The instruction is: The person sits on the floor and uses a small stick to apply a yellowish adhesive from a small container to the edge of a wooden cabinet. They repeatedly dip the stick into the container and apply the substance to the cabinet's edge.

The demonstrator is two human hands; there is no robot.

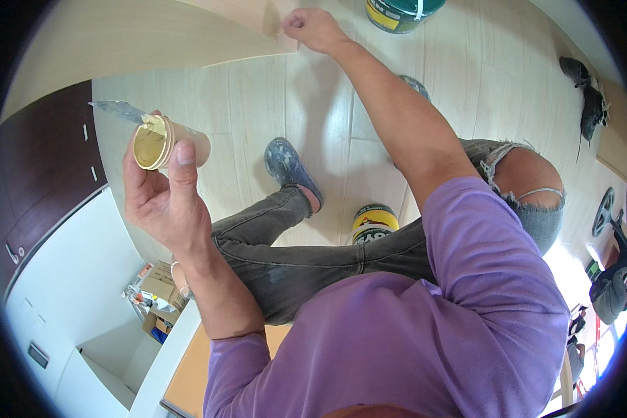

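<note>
My left hand (172,193) grips a small open plastic jar (190,143), tilted so that its mouth faces left. Yellowish putty (149,148) coats the inside. Across the jar's rim lies a putty knife (119,109), its blade pointing left and a lump of putty near the rim; its handle is hidden. At the far top, my right hand (316,30) is curled with its fingertips at the corner of a pale wood panel (209,31). No object shows in those fingers.
A green bucket (405,13) stands beyond my right hand, and a yellow-and-green one (375,222) by my legs. Cartons (159,285) sit at lower left near a white cabinet (73,271). Shoes (588,99) lie at right on the tiled floor (324,115). Other people (575,350) appear far right.
</note>
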